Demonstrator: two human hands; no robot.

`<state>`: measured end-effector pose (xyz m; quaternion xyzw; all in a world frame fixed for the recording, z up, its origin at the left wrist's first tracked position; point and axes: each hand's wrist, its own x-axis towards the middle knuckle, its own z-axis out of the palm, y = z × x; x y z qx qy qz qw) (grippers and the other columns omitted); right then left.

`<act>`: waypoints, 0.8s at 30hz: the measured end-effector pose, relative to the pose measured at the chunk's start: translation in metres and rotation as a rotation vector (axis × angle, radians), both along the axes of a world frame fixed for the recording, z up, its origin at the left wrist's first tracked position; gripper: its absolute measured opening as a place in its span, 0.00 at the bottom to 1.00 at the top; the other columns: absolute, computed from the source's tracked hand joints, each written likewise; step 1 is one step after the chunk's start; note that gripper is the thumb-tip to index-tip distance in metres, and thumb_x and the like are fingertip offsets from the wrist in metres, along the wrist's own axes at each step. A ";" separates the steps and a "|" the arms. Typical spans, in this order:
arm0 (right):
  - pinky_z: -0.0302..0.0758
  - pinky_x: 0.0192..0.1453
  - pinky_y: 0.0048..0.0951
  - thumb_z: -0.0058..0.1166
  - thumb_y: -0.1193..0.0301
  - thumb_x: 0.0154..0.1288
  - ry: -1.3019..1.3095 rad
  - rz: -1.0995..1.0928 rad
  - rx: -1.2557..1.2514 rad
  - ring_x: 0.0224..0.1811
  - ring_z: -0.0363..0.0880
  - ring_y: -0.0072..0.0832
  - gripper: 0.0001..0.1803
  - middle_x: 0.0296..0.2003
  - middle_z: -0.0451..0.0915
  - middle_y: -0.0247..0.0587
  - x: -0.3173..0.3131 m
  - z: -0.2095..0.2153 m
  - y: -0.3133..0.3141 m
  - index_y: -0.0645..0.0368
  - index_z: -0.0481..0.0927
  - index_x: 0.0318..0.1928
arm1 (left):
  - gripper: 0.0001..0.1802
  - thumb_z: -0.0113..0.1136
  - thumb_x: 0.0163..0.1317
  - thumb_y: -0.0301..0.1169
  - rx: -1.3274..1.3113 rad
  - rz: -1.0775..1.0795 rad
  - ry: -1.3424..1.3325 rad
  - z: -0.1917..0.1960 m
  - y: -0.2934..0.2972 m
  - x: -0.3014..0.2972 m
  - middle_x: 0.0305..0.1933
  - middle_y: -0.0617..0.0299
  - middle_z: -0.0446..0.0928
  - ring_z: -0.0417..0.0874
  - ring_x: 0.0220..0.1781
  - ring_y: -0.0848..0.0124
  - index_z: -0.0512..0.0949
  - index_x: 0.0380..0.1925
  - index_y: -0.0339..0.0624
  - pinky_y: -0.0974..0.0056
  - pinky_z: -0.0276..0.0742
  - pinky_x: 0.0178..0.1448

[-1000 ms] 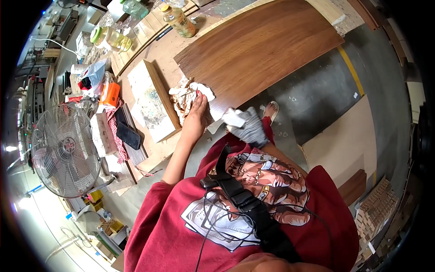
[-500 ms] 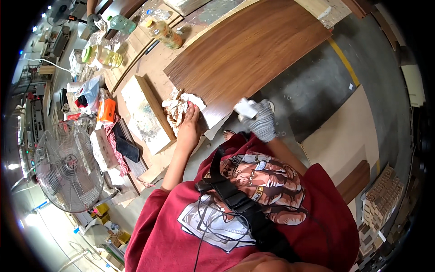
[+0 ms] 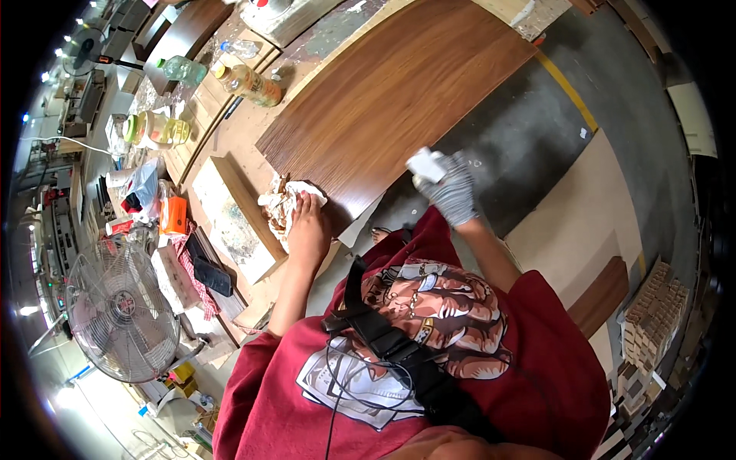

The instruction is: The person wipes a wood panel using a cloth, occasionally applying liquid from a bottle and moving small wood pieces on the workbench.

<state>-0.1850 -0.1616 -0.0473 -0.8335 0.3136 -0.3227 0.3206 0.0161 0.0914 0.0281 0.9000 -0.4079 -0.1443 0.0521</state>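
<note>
On the bench [image 3: 247, 138], a long brown wood board [image 3: 391, 107], flat, with one long edge beside the dark floor [image 3: 498, 134]. At the board's near left corner, the bare left hand [image 3: 309, 231], fingers over a crumpled, brown-stained rag [image 3: 274, 205]; no way to make out whether gripped or merely pressed. Just beside the long edge, the right hand [image 3: 454, 195] in a grey glove, closed around a small white block [image 3: 426, 164]; contact between block and board unclear from this angle.

Main risk, by judgement: brown smears on the shiny wood, from stained folds so near the corner. Also possible: a dropped block, from a slack hold through the glove, with a fall to the floor. Another hazard: a shift or tip of the board, from a hard push along the floor-side edge. Below the near corner, a pale sheet [image 3: 359, 226], liable to snag or slide with any such shift. Near the board's far left side, a yellow-capped bottle [image 3: 257, 86], easy to topple with a bump from the board. Left of the rag, a speckled wooden slab [image 3: 230, 222], a likely knock for bare knuckles during any quick sideways stroke.
</note>
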 end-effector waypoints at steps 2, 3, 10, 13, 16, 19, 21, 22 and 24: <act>0.81 0.46 0.43 0.76 0.60 0.48 -0.040 0.135 0.001 0.40 0.79 0.46 0.30 0.40 0.78 0.49 0.008 0.003 0.024 0.58 0.81 0.50 | 0.29 0.56 0.70 0.32 -0.140 0.007 -0.030 0.011 -0.041 -0.004 0.69 0.43 0.75 0.74 0.71 0.48 0.69 0.69 0.34 0.53 0.70 0.74; 0.81 0.45 0.43 0.76 0.60 0.48 -0.027 0.224 -0.029 0.40 0.80 0.47 0.30 0.42 0.76 0.50 0.011 -0.001 0.029 0.58 0.81 0.51 | 0.26 0.52 0.73 0.31 -0.191 -0.027 0.010 0.018 -0.065 -0.002 0.71 0.42 0.72 0.73 0.70 0.45 0.70 0.70 0.36 0.52 0.72 0.71; 0.81 0.45 0.42 0.76 0.59 0.50 0.097 0.249 0.107 0.42 0.81 0.46 0.28 0.43 0.76 0.51 0.008 0.001 0.041 0.58 0.81 0.49 | 0.29 0.39 0.81 0.47 -0.305 -0.126 -0.131 -0.044 -0.139 0.031 0.85 0.52 0.51 0.49 0.85 0.50 0.60 0.79 0.59 0.44 0.42 0.85; 0.82 0.45 0.42 0.76 0.61 0.50 -0.094 0.173 0.138 0.41 0.82 0.44 0.27 0.41 0.76 0.50 0.004 0.010 0.007 0.57 0.82 0.48 | 0.29 0.38 0.81 0.48 -0.297 -0.135 -0.133 -0.049 -0.139 0.034 0.85 0.53 0.51 0.49 0.85 0.51 0.60 0.79 0.60 0.44 0.40 0.86; 0.83 0.44 0.36 0.77 0.66 0.50 -0.047 0.052 0.174 0.42 0.82 0.40 0.29 0.43 0.76 0.47 0.001 -0.001 -0.021 0.57 0.79 0.51 | 0.30 0.36 0.81 0.49 -0.277 -0.121 -0.135 -0.049 -0.134 0.035 0.85 0.54 0.51 0.49 0.85 0.52 0.59 0.80 0.61 0.45 0.39 0.86; 0.83 0.46 0.36 0.77 0.64 0.51 -0.140 0.106 0.177 0.46 0.82 0.39 0.29 0.45 0.75 0.48 -0.001 -0.003 -0.003 0.56 0.79 0.53 | 0.30 0.35 0.81 0.49 -0.263 -0.119 -0.132 -0.047 -0.138 0.035 0.85 0.54 0.51 0.49 0.86 0.52 0.59 0.80 0.61 0.45 0.39 0.86; 0.80 0.45 0.42 0.76 0.61 0.52 -0.059 0.270 0.156 0.40 0.79 0.39 0.31 0.42 0.73 0.48 0.006 0.001 0.024 0.55 0.80 0.55 | 0.30 0.35 0.81 0.49 -0.255 -0.117 -0.130 -0.045 -0.140 0.034 0.85 0.55 0.51 0.49 0.86 0.52 0.60 0.79 0.61 0.46 0.39 0.86; 0.80 0.45 0.42 0.76 0.61 0.51 -0.005 0.298 0.122 0.39 0.79 0.40 0.31 0.42 0.72 0.48 0.007 0.002 0.032 0.55 0.81 0.55 | 0.30 0.34 0.81 0.49 -0.254 -0.116 -0.124 -0.044 -0.140 0.034 0.85 0.55 0.51 0.49 0.86 0.52 0.60 0.79 0.61 0.46 0.39 0.86; 0.80 0.46 0.41 0.76 0.60 0.51 0.097 0.294 0.236 0.39 0.79 0.43 0.32 0.42 0.72 0.50 0.004 0.011 0.031 0.54 0.84 0.58 | 0.30 0.35 0.81 0.50 -0.257 -0.111 -0.114 -0.044 -0.138 0.034 0.85 0.55 0.51 0.49 0.85 0.52 0.61 0.79 0.61 0.46 0.40 0.86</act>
